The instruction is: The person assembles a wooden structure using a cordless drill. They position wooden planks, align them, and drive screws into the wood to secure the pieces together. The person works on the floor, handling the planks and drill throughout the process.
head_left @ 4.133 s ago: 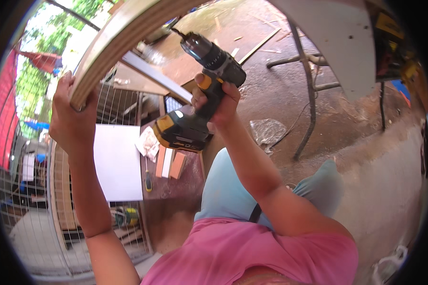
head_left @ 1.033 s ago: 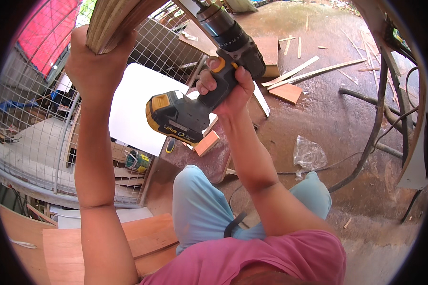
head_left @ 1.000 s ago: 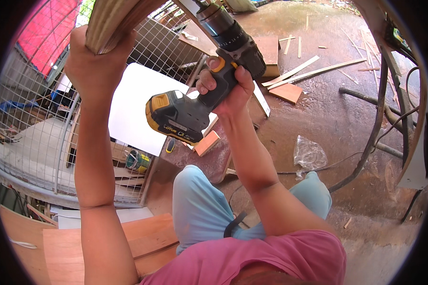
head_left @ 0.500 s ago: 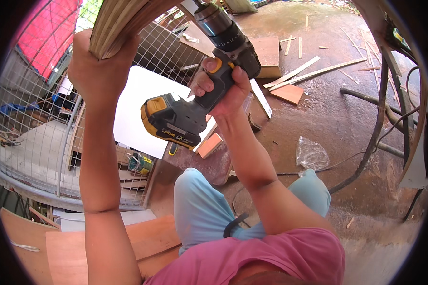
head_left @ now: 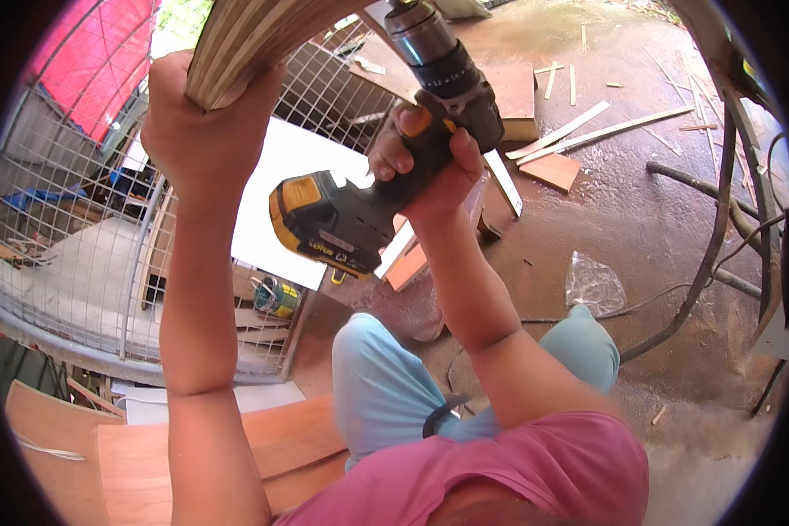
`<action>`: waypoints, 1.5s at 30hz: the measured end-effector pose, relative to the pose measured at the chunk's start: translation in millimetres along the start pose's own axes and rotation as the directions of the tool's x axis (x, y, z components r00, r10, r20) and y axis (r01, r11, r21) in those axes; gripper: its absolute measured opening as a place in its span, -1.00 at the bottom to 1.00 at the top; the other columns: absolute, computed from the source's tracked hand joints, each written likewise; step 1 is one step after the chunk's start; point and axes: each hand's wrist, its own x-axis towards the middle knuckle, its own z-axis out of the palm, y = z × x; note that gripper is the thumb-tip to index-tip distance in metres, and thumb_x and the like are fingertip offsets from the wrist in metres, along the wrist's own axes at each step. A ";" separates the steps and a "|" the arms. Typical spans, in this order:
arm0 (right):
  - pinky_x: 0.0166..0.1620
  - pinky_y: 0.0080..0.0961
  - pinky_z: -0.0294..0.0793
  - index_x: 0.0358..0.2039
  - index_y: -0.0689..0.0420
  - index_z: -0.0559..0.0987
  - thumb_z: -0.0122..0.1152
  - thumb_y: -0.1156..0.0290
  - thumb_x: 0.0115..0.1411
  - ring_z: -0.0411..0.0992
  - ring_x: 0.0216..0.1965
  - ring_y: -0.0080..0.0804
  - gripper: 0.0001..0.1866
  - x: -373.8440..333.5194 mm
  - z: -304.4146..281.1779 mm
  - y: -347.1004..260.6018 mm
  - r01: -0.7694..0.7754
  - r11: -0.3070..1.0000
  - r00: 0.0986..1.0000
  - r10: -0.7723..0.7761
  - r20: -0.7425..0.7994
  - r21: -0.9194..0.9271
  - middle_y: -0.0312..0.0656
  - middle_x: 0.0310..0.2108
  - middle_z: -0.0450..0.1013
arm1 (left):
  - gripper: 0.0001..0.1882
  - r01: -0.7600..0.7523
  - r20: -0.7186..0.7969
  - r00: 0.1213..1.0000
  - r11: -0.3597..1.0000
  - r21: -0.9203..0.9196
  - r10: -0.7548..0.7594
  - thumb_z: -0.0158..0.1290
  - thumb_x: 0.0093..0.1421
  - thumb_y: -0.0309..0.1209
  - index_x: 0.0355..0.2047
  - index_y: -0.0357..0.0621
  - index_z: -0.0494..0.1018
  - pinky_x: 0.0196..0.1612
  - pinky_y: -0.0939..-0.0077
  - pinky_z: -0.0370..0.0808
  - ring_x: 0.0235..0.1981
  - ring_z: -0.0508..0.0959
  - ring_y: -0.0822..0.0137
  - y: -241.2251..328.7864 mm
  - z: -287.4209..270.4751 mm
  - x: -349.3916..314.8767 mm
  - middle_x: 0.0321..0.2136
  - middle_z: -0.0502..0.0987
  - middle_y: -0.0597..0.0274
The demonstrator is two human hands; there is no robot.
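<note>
At the top left, my left hand [head_left: 209, 123] is wrapped round the lower end of a thick plywood piece [head_left: 245, 54] with layered edges, held up close to the camera. My right hand [head_left: 430, 162] grips the handle of a black and yellow cordless drill [head_left: 342, 219], fingers near its trigger. The drill's chuck points up toward the plywood at the top edge; its tip and any contact with the wood lie out of the picture. Its battery end hangs toward the lower left.
A wire mesh fence [head_left: 88, 263] stands at left, with a white board [head_left: 294, 184] beside it. Wood strips [head_left: 587, 131] and a clear plastic bag [head_left: 594, 285] lie on the floor. A dark metal frame [head_left: 719, 210] with cables rises at right. Plywood sheets [head_left: 136, 465] lie lower left.
The whole scene has shifted slightly right in the picture, my hands, plywood and drill with it. Both hands keep their holds.
</note>
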 end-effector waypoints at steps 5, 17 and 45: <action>-0.28 -0.32 0.41 0.13 0.22 0.34 0.17 0.06 0.15 0.38 -0.39 -0.36 -0.35 -10.1 -15.2 -3.0 0.015 0.993 0.996 -0.025 -0.091 -0.113 -0.09 -0.01 0.39 | -0.47 -0.087 -0.016 0.996 0.996 -0.013 0.087 0.46 -0.18 -0.19 -0.33 -0.09 0.39 -0.43 0.44 0.55 -0.53 0.61 0.36 -6.9 -0.7 -3.2 -0.50 0.57 0.29; -0.29 -0.27 0.52 0.07 0.30 0.38 0.22 0.16 0.10 0.50 -0.38 -0.25 -0.39 -48.4 -59.6 53.2 -0.167 0.986 0.923 0.165 -0.349 0.024 -0.01 -0.05 0.44 | -0.24 -0.071 0.117 0.989 0.989 -0.127 0.086 0.50 -0.19 -0.29 -0.05 -0.20 0.29 -0.29 0.41 0.59 -0.24 0.60 0.32 -106.1 16.4 -33.4 -0.18 0.54 0.08; -0.22 -0.30 0.47 0.18 0.21 0.32 0.09 0.17 0.24 0.44 -0.30 -0.28 -0.42 -31.3 -63.9 63.3 -0.138 0.986 0.988 0.144 -0.055 0.097 -0.06 0.04 0.35 | -0.49 0.027 -0.044 0.998 0.918 -0.396 -0.048 0.45 -0.15 -0.38 -0.24 -0.28 0.44 -0.29 0.50 0.53 -0.33 0.61 0.37 -94.0 44.8 -29.8 -0.32 0.60 0.15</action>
